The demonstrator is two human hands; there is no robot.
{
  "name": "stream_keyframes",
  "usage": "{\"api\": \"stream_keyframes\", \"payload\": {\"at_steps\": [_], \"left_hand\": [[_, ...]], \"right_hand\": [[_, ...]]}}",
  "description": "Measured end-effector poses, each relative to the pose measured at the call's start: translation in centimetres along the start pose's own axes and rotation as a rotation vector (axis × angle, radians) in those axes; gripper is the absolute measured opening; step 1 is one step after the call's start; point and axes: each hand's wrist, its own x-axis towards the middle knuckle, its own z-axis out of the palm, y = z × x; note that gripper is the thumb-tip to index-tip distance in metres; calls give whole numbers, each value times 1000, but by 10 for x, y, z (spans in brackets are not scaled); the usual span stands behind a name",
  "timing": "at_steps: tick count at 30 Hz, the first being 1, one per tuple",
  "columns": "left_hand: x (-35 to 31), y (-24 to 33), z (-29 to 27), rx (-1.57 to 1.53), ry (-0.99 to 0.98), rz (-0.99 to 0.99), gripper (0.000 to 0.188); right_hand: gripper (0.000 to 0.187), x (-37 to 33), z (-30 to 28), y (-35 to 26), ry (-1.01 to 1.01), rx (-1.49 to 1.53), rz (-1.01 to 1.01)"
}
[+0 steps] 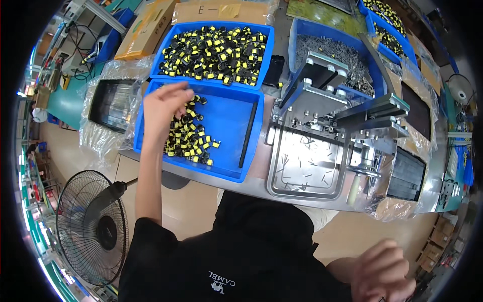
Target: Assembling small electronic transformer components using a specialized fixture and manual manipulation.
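Note:
My left hand (165,106) hovers over the left part of a blue tray (226,116), with its fingers bent to the right and somewhat apart. Nothing shows between them. Beneath and beside it lies a heap of small black parts with yellow bands (188,138). My right hand (383,274) is low at the right, away from the bench and slightly blurred. Its fingers are curled in, so whatever they hold, if anything, is hidden. Along the tray's right side lies a black strip (248,135).
Behind stands a fuller blue bin (268,55) of the same parts. A metal fixture with a handwheel (363,170) and a steel tray (271,183) with scattered pins occupy the right. Another blue bin (293,48) holds grey metal pieces. A fan (93,226) stands at left.

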Motion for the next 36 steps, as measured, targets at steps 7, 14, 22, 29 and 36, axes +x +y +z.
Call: {"api": "stream_keyframes", "payload": {"at_steps": [7, 14, 22, 29, 36], "left_hand": [[69, -11, -18, 519, 54, 215, 42], [75, -35, -17, 886, 198, 847, 35], [-15, -39, 18, 1047, -730, 655, 28], [-15, -59, 17, 994, -820, 636, 22], [-33, -39, 28, 233, -753, 233, 29]], "right_hand": [[42, 25, 36, -5, -16, 444, -91], [37, 28, 53, -3, 38, 558, -126], [31, 27, 47, 0, 39, 496, -119], [45, 16, 35, 2, 51, 375, -57], [53, 17, 16, 12, -86, 500, -246]]}}
